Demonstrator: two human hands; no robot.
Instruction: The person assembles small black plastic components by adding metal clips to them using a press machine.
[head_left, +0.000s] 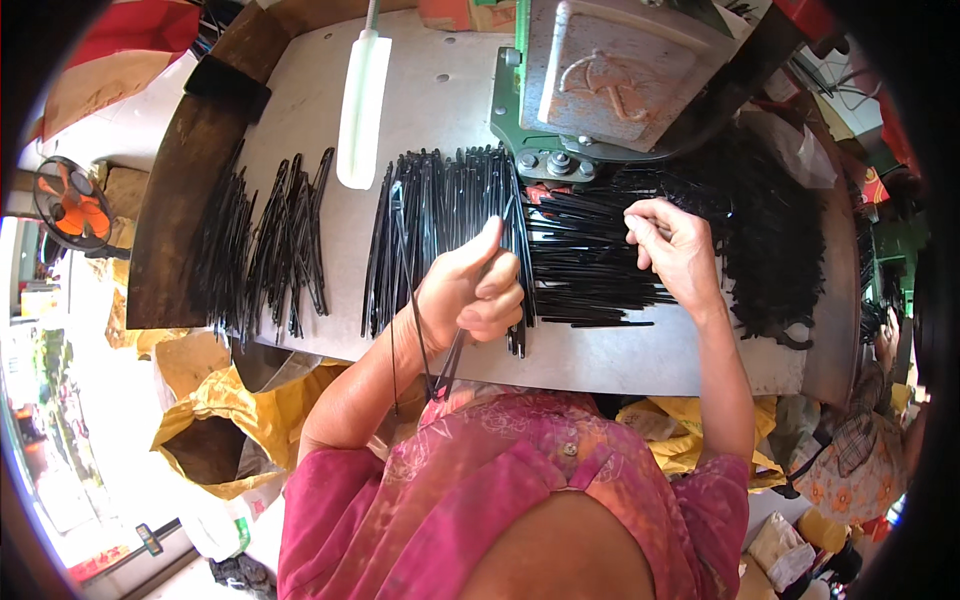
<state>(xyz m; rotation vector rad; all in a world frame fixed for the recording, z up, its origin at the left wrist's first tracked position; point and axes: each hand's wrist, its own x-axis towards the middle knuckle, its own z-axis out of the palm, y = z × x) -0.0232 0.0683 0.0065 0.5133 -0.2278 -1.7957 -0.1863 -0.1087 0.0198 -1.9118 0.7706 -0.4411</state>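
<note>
My left hand (468,290) is closed, its thumb pointing up and its fingers curled round several thin black rods (452,365) that look like umbrella ribs. Their ends hang below the fist, toward my shirt. Behind that hand stretches a wide row of the same rods (435,215), lying lengthwise away from me. My right hand (675,250) has its thumb and fingers pinched together over a stack of rods laid crosswise (590,265). Whether anything sits in that pinch cannot be made out.
A green and grey press machine (560,160) rises at the back centre, beside a white lamp (364,110). More black rods (290,235) lie at left; a tangled black heap (780,240) covers the right. Yellow sacks (235,420) stand below the metal table's edge (600,365).
</note>
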